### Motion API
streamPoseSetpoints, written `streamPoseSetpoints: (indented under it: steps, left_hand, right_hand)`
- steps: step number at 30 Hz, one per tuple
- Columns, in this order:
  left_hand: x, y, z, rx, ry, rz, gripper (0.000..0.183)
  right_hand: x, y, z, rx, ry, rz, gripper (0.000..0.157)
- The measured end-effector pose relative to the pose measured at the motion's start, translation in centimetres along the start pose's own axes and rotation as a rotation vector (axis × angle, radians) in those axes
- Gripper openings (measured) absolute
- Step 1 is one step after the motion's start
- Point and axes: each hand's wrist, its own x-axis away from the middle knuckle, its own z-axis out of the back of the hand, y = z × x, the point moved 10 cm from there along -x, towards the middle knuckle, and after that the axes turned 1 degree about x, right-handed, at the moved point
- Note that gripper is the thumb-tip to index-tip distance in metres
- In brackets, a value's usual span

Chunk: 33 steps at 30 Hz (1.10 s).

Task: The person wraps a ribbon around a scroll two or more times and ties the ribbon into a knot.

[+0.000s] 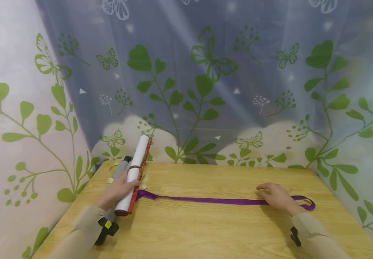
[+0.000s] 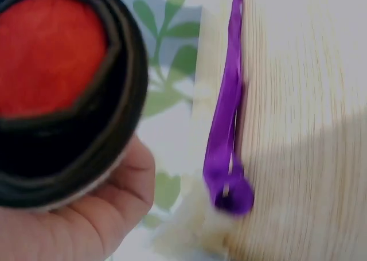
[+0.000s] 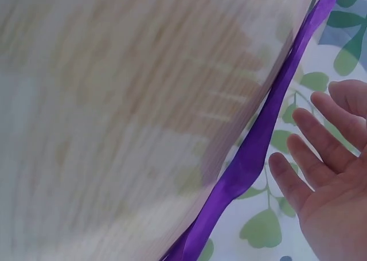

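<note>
My left hand grips a rolled scroll, white outside with a red patterned edge and a thin brown band round its middle. It slants upright over the left part of the table. In the left wrist view, the dark rim of the scroll's end surrounds a red inside. A long purple ribbon stretches rightward across the table from beside the scroll, ending in a loop on the right. Above that right part hovers my right hand, its fingers spread and holding nothing in the right wrist view.
Behind the left hand lies a grey roll with a dark end, partly hidden by hand and scroll. Pale scraps lie near it on the wooden table. A leaf-patterned curtain hangs along the table's back and sides.
</note>
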Motion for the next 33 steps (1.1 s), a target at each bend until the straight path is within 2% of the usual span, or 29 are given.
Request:
streamPoseSetpoints:
  steps: [4, 6, 12, 20, 25, 33]
  left_hand:
    - [-0.3, 1.2, -1.5, 0.006, 0.017, -0.031, 0.088]
    - [-0.5, 1.7, -2.3, 0.021, 0.025, -0.051, 0.084]
    - [-1.2, 2.3, -5.4, 0.1, 0.045, -0.039, 0.069]
    - [-1.6, 2.8, -9.4, 0.066, 0.065, -0.029, 0.063]
    - [-1.8, 3.3, -11.6, 0.061, 0.071, -0.033, 0.061]
    - [-2.0, 4.4, -15.7, 0.05, 0.024, -0.064, 0.062]
  right_hand:
    - [-0.1, -0.4, -0.4, -0.004, -0.012, 0.001, 0.027]
    - [-0.1, -0.6, -0.5, -0.006, -0.015, -0.002, 0.027]
    - [-0.4, -1.7, -0.9, -0.045, -0.028, 0.009, 0.028]
    - [-1.1, -3.3, -2.1, -0.086, -0.061, 0.009, 0.028]
    - [-1.5, -4.4, -2.6, -0.105, -0.057, 0.05, 0.027]
    - [-2.3, -6.8, -3.2, -0.127, -0.011, 0.109, 0.023]
